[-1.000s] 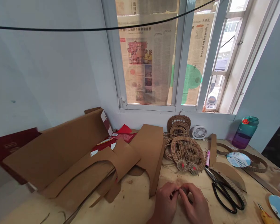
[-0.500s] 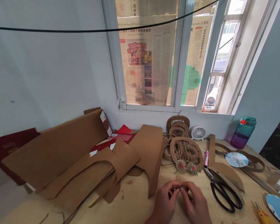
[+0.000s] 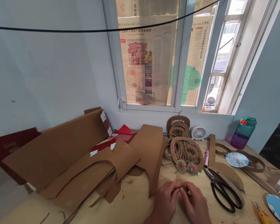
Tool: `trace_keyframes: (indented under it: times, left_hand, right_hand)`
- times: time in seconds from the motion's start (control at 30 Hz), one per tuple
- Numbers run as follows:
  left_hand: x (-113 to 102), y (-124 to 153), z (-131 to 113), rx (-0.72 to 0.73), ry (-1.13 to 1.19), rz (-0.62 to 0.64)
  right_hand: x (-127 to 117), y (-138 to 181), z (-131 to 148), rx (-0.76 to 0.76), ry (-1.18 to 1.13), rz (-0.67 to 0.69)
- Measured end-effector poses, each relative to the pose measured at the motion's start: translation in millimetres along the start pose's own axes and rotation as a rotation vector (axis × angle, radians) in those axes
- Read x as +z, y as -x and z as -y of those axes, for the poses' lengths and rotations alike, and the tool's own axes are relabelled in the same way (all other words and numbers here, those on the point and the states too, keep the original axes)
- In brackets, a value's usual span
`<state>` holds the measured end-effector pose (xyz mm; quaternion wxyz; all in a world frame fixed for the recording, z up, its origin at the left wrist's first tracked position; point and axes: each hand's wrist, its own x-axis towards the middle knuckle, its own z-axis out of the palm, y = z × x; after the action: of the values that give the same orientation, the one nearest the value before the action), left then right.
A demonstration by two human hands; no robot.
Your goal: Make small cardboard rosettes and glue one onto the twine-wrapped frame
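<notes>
My left hand [image 3: 165, 200] and my right hand [image 3: 194, 202] meet low in the head view, just above the wooden table. The thumb and fingers of each are pinched together, and the fingertips of the two hands nearly touch. Between them shows a sliver of a small dark brownish piece, mostly covered by the fingers; its kind cannot be made out. Just beyond lie two small pleated rosettes with red centres, the left rosette [image 3: 181, 165] and the right rosette [image 3: 192, 168], against coils of twisted brown cord [image 3: 186, 149]. Black-handled scissors [image 3: 224, 191] lie right of my right hand.
Cut cardboard [image 3: 84, 174] covers the table's left side. At the right are a pink marker [image 3: 206, 158], cardboard strips, a blue disc [image 3: 236, 159] and a yellow-handled tool [image 3: 262, 216]. A small white fan [image 3: 198, 133] and a teal-purple bottle [image 3: 244, 132] stand by the wall.
My hands have stayed in nearly the same place, fingertips together. The right fingers have shifted slightly, and a bit more of the small brownish piece shows.
</notes>
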<state>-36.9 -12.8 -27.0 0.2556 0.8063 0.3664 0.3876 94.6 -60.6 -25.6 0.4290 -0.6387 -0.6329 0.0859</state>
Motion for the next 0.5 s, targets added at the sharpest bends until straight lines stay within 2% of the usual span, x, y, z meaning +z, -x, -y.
trace_keyframes:
  times: [0.27,0.5]
  left_hand:
    - [2.3,4.3,-1.9,0.075,-0.055,0.065]
    - [3.2,4.7,-5.6,0.070,-0.041,0.085]
  right_hand:
    - [4.9,-1.6,-6.5,0.016,0.046,0.005]
    - [5.8,-1.1,-4.9,0.085,-0.076,0.052]
